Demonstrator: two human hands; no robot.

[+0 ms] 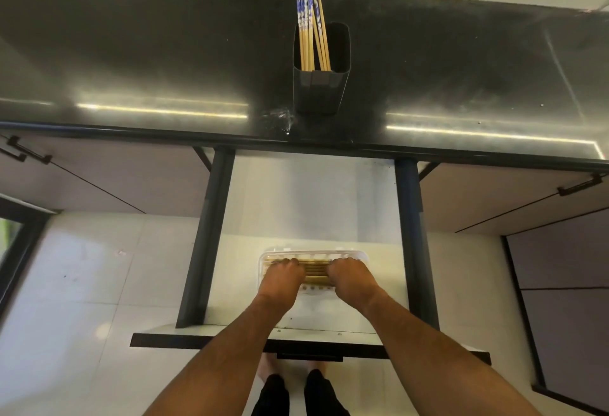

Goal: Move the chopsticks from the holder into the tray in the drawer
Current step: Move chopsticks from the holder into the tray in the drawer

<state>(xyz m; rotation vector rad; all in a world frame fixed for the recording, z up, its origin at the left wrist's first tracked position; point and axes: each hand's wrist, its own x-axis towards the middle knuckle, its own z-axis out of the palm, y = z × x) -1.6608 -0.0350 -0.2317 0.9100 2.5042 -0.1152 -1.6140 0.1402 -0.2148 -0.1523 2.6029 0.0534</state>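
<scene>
Head cam: your left hand (284, 274) and right hand (350, 275) rest knuckles-up on a bundle of tan bamboo chopsticks (317, 271) lying crosswise in the clear plastic tray (361, 255), which sits on the white floor of the open dark-framed drawer (211, 237). Fingers of both hands curl down over the bundle's two ends; whether they're gripping or just pressing the sticks level, can't tell, since the tips are hidden.

More bamboo chopsticks w/ blue-and-white patterned tops (311, 26) lean upright in the dark rectangular holder (319, 89), back on the glossy black surface (148, 62), so the job looks part done.

Risks: the tray is light & thin-walled; lift your hands unevenly and it could tip or skid, rolling sticks onto the drawer floor. The holder stands near the surface's front edge, directly over the drawer. Snag it on the next reach and it probably topples in, sticks & all.

Room: the drawer's two dark side rails box your forearms in left & right; the surface's front lip overhangs the drawer's rear. Best exit looks straight up, then fwd. Open surface lies either side of the holder.
</scene>
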